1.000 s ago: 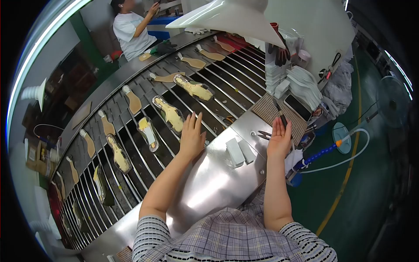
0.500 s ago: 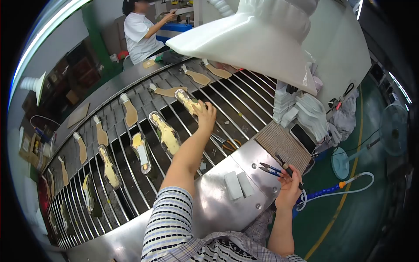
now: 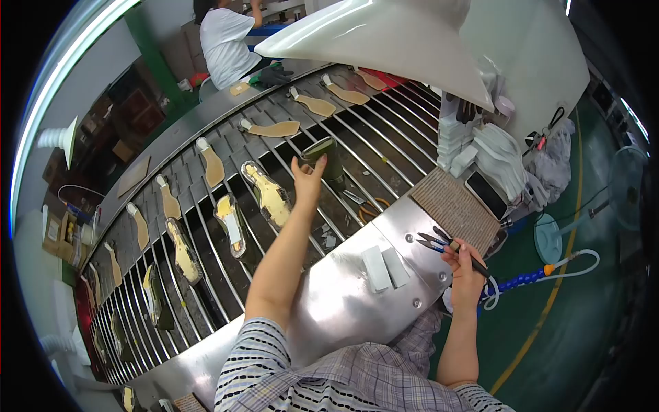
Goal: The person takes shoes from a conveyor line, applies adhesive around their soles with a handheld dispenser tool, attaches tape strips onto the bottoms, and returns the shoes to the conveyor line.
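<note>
My left hand (image 3: 307, 177) has its fingers and thumb round an olive-green shoe upper (image 3: 330, 162), tilted up over the metal bars. Beside it lies a shoe piece with a yellowish sole side (image 3: 269, 195); another, with a white strip (image 3: 231, 223), is farther left. My right hand (image 3: 465, 268) is closed on a dark-handled tool (image 3: 470, 259) at the edge of the metal plate. Small snips with dark blades (image 3: 430, 242) show at its fingertips. Whether the fingers also grip the snips is unclear.
Tan insoles (image 3: 211, 166) line the conveyor's far side. Orange-handled scissors (image 3: 371, 206) lie on the bars. Grey-white blocks (image 3: 376, 268) rest on the metal plate (image 3: 329, 295). A phone (image 3: 486, 195) lies by the ribbed mat (image 3: 456, 213). A white hood (image 3: 384, 34) overhangs; a person (image 3: 225, 44) sits behind.
My left hand has reached forward to the far shoe piece and taken hold of it, turning it up off the bars. My right hand has moved down and closed from an open palm.
</note>
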A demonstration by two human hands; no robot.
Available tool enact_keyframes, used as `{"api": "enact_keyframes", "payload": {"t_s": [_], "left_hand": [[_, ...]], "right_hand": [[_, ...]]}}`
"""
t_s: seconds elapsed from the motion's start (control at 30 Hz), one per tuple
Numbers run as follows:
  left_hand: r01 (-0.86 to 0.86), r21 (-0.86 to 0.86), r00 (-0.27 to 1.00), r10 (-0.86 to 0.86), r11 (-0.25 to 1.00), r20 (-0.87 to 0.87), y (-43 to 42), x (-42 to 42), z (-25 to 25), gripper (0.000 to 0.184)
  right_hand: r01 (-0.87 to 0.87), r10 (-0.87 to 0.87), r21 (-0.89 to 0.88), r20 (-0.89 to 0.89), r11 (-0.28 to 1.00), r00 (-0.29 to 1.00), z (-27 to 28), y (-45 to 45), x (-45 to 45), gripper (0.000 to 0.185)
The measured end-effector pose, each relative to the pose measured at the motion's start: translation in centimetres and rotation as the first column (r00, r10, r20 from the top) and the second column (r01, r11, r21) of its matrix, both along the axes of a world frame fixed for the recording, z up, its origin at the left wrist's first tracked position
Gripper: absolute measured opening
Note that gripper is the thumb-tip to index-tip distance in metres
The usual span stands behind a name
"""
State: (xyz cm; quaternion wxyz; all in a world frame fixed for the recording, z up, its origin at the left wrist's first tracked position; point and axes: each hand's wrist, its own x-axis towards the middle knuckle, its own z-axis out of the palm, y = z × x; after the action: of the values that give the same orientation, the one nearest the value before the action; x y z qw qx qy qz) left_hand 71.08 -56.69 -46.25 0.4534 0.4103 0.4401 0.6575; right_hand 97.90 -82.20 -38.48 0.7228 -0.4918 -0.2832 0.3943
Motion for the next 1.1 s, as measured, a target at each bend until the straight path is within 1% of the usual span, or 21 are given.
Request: {"api": "enact_keyframes", "payload": {"t_s": [0.03,0.07,0.1,0.17,0.23,0.27,0.3,0.33,0.37,0.43,0.5,0.57,0.63,0.7,0.8,0.83,0.87,0.93,1.0,1.07,1.1], "left_hand": [[-0.055,-0.041,0.997,0.058,0.998,0.056,0.3,1.4,-1.1,0.104],[-0.138,0.012,0.980,0.138,0.990,-0.144,0.5,2.7,-1.6,0.108],[-0.313,0.056,0.934,0.318,0.948,-0.165,-0.3,4.9,-0.2,0.105],[-0.497,0.083,0.830,0.501,0.864,-0.247,1.2,6.6,-1.2,0.099],[-0.530,-0.113,0.794,0.446,0.840,-0.413,0.0,7.0,2.0,0.093],[-0.535,-0.093,0.800,0.469,0.839,-0.374,0.5,6.4,1.4,0.090],[-0.506,-0.096,0.843,0.468,0.857,-0.266,-0.1,5.8,1.6,0.093],[-0.444,-0.034,0.893,0.438,0.896,-0.106,-0.9,4.9,1.3,0.084],[-0.383,0.032,0.923,0.381,0.923,0.054,-1.7,4.0,1.0,0.076],[-0.183,-0.043,0.925,0.187,0.982,0.331,-7.3,2.3,4.8,0.051],[-0.039,0.011,0.915,0.031,0.999,0.402,-13.0,0.6,7.0,0.041],[-0.032,0.013,0.946,0.026,0.999,0.322,-18.3,-0.2,8.3,0.051],[0.007,0.172,0.986,-0.036,0.985,0.163,-22.7,-1.1,6.3,0.070],[0.041,0.283,0.987,0.005,0.958,-0.160,-25.7,-1.5,4.8,0.091],[0.238,0.133,0.770,-0.103,0.962,-0.630,-30.9,-2.8,6.4,0.099],[0.306,0.030,0.553,-0.152,0.952,-0.819,-32.0,-3.1,6.9,0.097],[0.278,-0.131,0.675,-0.291,0.952,-0.678,-33.2,-3.2,6.3,0.095],[0.285,-0.101,0.773,-0.291,0.953,-0.563,-34.5,-2.7,4.4,0.095],[0.289,-0.105,0.687,-0.283,0.952,-0.669,-35.1,-2.4,3.1,0.094],[0.281,-0.239,0.454,-0.348,0.929,-0.821,-35.5,-2.5,2.5,0.094],[0.282,-0.176,0.702,-0.328,0.943,-0.632,-35.7,-1.8,2.4,0.092]], "right_hand": [[-0.002,0.002,0.000,0.001,1.000,1.000,0.1,0.0,0.1,0.022],[-0.029,0.028,0.006,0.099,1.000,0.995,0.1,0.0,0.3,0.021],[-0.052,0.050,0.006,0.194,0.999,0.980,0.1,-0.1,0.4,0.020],[-0.039,0.042,-0.015,0.215,0.999,0.976,0.6,-0.5,0.2,0.019],[-0.032,0.039,-0.030,0.248,0.999,0.968,1.7,-1.2,0.1,0.014],[-0.037,0.045,-0.033,0.271,0.999,0.962,2.2,-1.6,0.1,0.013],[-0.039,0.049,-0.041,0.292,0.998,0.955,2.4,-2.2,0.2,0.012],[-0.063,0.070,-0.031,0.309,0.998,0.949,2.4,-2.6,0.5,0.012],[-0.059,0.063,-0.022,0.348,0.998,0.935,2.4,-2.8,0.4,0.015],[-0.080,0.095,-0.057,0.380,0.995,0.920,3.1,-3.4,0.0,0.019],[-0.132,0.150,-0.074,0.370,0.988,0.917,3.2,-4.0,-0.4,0.016],[-0.171,0.209,-0.134,0.358,0.976,0.910,3.0,-4.9,-1.1,0.018],[-0.250,0.263,-0.080,0.326,0.965,0.908,2.9,-5.4,-2.4,0.019],[-0.269,0.283,-0.086,0.310,0.959,0.908,2.8,-6.0,-3.9,0.019],[-0.297,0.316,-0.112,0.415,0.948,0.853,3.2,-6.7,-5.7,0.023],[-0.321,0.337,-0.116,0.459,0.940,0.822,3.4,-6.9,-6.1,0.021],[-0.345,0.357,-0.120,0.503,0.931,0.787,3.3,-7.1,-6.5,0.020],[-0.355,0.347,-0.098,0.557,0.930,0.754,2.9,-7.1,-7.3,0.015],[-0.362,0.313,-0.069,0.668,0.930,0.675,2.8,-7.1,-8.1,0.012],[-0.375,0.276,-0.027,0.727,0.927,0.629,2.5,-6.9,-9.2,0.013],[-0.388,0.229,0.020,0.780,0.921,0.582,2.3,-6.8,-9.7,0.014]]}}
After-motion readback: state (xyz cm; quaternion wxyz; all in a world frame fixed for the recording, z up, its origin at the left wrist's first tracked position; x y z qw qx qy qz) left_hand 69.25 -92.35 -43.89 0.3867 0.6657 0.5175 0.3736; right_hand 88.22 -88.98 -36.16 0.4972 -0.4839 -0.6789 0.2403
